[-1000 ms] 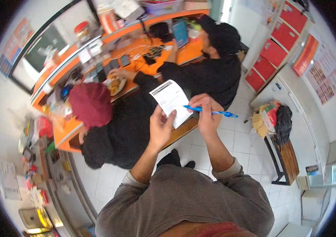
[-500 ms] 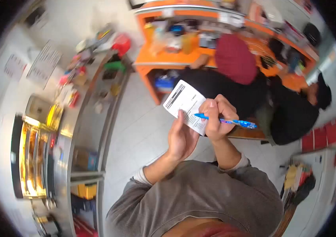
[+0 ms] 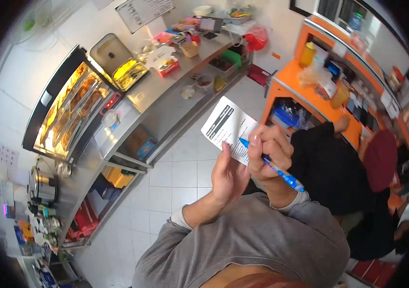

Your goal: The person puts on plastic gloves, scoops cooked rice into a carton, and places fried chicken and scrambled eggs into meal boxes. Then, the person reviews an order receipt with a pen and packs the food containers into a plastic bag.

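Note:
A white printed receipt [image 3: 219, 126] with black header bands is held in front of my chest. My left hand [image 3: 228, 177] grips it from below, the thumb lying over its printed face. My right hand [image 3: 272, 151] is closed around a blue pen [image 3: 288, 179] at the receipt's right side. The pen's tip points at the paper; whether it touches is not clear. Part of the receipt's right edge is hidden behind my right fingers.
To the left runs a steel counter [image 3: 142, 103] with a lit food warmer [image 3: 72, 108], a pot [image 3: 42, 185] and food boxes. An orange counter [image 3: 288, 79] holding bottles stands at right. A person in a dark red cap [image 3: 381, 156] leans there, beside another person.
My view has turned left, so the steel counter shows more fully and the people sit further right. Both hands keep hold of the receipt and pen; the pen has tilted more steeply.

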{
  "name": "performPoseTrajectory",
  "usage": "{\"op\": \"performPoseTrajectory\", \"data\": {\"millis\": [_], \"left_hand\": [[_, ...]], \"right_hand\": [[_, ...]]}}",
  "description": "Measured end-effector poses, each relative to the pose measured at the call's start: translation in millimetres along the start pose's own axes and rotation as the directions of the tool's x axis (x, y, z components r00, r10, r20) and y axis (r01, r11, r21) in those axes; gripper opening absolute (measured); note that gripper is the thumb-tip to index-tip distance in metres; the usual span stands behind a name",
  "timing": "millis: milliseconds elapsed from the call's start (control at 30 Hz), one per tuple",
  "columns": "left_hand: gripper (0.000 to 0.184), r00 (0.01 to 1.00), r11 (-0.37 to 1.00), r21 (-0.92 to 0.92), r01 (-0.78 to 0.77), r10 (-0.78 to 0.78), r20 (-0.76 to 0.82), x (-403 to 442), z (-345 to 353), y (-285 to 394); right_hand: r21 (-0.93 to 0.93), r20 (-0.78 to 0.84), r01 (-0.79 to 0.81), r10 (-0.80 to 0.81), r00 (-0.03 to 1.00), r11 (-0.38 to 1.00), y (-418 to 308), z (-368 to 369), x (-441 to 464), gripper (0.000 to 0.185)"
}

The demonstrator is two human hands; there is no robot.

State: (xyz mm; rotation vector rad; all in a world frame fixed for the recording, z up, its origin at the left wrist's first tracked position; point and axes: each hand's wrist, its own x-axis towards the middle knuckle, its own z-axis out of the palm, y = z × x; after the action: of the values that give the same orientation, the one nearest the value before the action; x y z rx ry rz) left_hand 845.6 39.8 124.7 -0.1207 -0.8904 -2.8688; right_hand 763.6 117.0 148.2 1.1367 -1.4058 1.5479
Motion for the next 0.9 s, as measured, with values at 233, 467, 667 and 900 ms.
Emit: {"op": "performPoseTrajectory", "data": {"millis": [233,467,667,900], "left_hand": [[0.063,0.986,0.991,0.001,-0.132,0.132,-0.098,98.5,-42.6,111.2],[0.064,0.953,0.959,-0.013,-0.284,0.281,-0.115,205.8,-84.1,178.3],[0.062,0.923,0.932,-0.022,-0.361,0.354,-0.153,260.5,-127.0,232.1],[0.065,0.923,0.933,-0.024,-0.358,0.350,-0.163,325.5,-201.2,312.5]], "right_hand": [[0.207,-0.054,0.001,0.011,0.998,0.978,97.9,137.7,63.3,0.026],[0.718,0.135,-0.390,0.434,0.891,0.577,216.2,207.6,113.8,0.034],[0.539,0.269,-0.189,0.045,0.962,0.821,265.2,278.0,141.6,0.028],[0.497,0.286,-0.093,-0.062,0.956,0.863,332.9,392.4,149.5,0.025]]}}
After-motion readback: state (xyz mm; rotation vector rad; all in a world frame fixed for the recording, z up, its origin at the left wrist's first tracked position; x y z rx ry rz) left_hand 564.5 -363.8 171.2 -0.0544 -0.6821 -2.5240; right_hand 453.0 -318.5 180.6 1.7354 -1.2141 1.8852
